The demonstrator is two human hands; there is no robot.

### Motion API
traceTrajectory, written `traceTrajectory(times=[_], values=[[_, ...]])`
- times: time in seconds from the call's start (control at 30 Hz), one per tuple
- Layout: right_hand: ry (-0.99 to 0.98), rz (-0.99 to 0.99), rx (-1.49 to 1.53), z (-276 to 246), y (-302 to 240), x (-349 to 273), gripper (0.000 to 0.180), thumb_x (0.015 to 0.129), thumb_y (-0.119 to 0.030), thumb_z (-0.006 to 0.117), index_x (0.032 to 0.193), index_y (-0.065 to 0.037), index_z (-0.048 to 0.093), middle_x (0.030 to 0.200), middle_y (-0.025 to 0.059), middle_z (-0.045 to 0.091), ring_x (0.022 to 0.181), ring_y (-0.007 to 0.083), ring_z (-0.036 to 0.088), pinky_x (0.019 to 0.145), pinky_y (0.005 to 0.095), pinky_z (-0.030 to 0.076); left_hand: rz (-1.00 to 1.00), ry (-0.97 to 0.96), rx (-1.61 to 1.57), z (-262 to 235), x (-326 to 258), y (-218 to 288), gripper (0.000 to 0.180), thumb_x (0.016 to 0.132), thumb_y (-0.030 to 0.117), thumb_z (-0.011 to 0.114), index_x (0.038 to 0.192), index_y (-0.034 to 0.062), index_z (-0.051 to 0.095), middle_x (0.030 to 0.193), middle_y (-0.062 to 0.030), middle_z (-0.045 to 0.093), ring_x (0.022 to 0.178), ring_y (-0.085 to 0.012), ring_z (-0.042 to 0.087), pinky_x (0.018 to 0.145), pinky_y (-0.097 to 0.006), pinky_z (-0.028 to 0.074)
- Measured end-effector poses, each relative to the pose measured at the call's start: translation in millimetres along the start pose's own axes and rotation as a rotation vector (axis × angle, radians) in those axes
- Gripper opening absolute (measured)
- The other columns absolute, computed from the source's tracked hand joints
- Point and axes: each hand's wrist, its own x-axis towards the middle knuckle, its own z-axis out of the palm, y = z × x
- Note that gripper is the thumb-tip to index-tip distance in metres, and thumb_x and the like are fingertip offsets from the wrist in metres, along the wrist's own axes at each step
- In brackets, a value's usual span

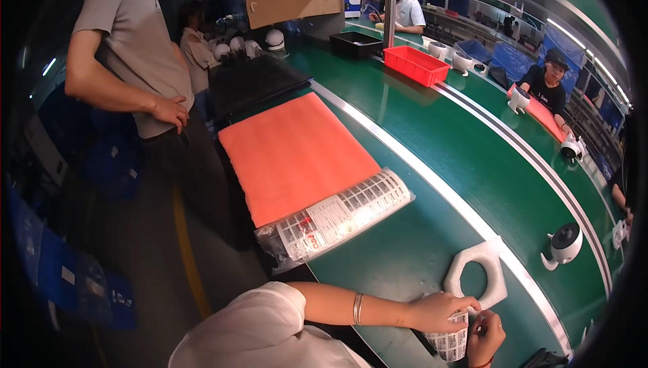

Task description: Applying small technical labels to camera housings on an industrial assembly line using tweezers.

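The fingers (466, 308) of the left hand (442, 310) are curled closed over the top of a small rolled printed leaflet (451, 342), white with dense black print, and the right hand (487, 337) pinches the same leaflet from the right side with its fingers bent tight against the paper; both hands meet at the lower right edge of the view, just above the near edge of the green tabletop (405, 253). The left wrist wears a thin metal bangle (357, 308), and the arm runs back to a white sleeve (260, 327) at the bottom of the view. Touching or just past the fingertips lies a white foam ring insert (496, 273) with a round hole, flat on the tabletop. Farther left, a clear bag of printed leaflets (341, 216) overlaps the near corner of an orange foam sheet (293, 155). To the right, beyond a metal strip, a white rounded camera-like device (563, 245) stands on the green conveyor belt (499, 165). Farther up the line sits a red plastic bin (416, 64) and a black tray (356, 44). A person in a grey shirt (138, 37) stands at the left beside the tabletop, and a person in black (548, 88) sits across the belt.
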Motion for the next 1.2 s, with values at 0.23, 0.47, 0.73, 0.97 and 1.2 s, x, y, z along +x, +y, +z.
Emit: traceTrajectory(times=[0.23, 0.47, 0.73, 0.97, 1.2], values=[[0.023, -0.029, 0.035, 14, 3, -2, 0.022, 0.077, 0.005, 0.067, 0.098, -0.003, 0.065, 0.068, 0.0116, 0.053, 0.05, 0.024, 0.052, 0.048, 0.0353, 0.039, 0.036, -0.001, -0.019, 1, 0, -5, 0.061, 0.085, 0.023, 0.066, 0.143, 0.0175, 0.044, 0.084, -0.0121, 0.068, 0.076, -0.034, 0.068, 0.068, -0.042, 0.054], [0.03, -0.05, 0.028, 14, 3, 0, 0.021, 0.076, 0.007, 0.064, 0.095, -0.003, 0.065, 0.068, 0.0118, 0.053, 0.049, 0.0249, 0.051, 0.047, 0.0357, 0.037, 0.026, 0.014, 0.024, 0, 0, -7, 0.061, 0.085, 0.024, 0.066, 0.142, 0.0144, 0.045, 0.086, -0.0123, 0.068, 0.075, -0.0343, 0.068, 0.069, -0.043, 0.054], [0.054, -0.073, 0.061, 18, 4, 2, 0.017, 0.076, 0.009, 0.064, 0.089, -0.003, 0.062, 0.067, 0.0115, 0.054, 0.051, 0.0246, 0.054, 0.049, 0.0346, 0.04, 0.011, 0.005, 0.065, 2, 0, -14, 0.066, 0.085, 0.025, 0.067, 0.145, 0.0101, 0.044, 0.091, -0.0132, 0.069, 0.078, -0.0357, 0.068, 0.072, -0.043, 0.055], [0.052, -0.063, 0.07, 18, 4, 1, 0.017, 0.076, 0.009, 0.065, 0.088, -0.002, 0.061, 0.068, 0.0113, 0.055, 0.051, 0.0235, 0.055, 0.048, 0.0332, 0.04, -0.03, -0.032, 0.076, 0, 0, -10, 0.067, 0.085, 0.026, 0.066, 0.146, 0.0086, 0.043, 0.091, -0.012, 0.07, 0.078, -0.0363, 0.068, 0.071, -0.044, 0.055], [0.06, -0.046, 0.084, 19, 6, -1, 0.016, 0.076, 0.009, 0.065, 0.087, -0.001, 0.06, 0.063, 0.0104, 0.053, 0.049, 0.0217, 0.054, 0.048, 0.0316, 0.04, -0.042, -0.041, 0.109, 0, -1, -9, 0.068, 0.085, 0.026, 0.066, 0.146, 0.0065, 0.043, 0.089, -0.012, 0.07, 0.076, -0.0366, 0.068, 0.07, -0.045, 0.055]])
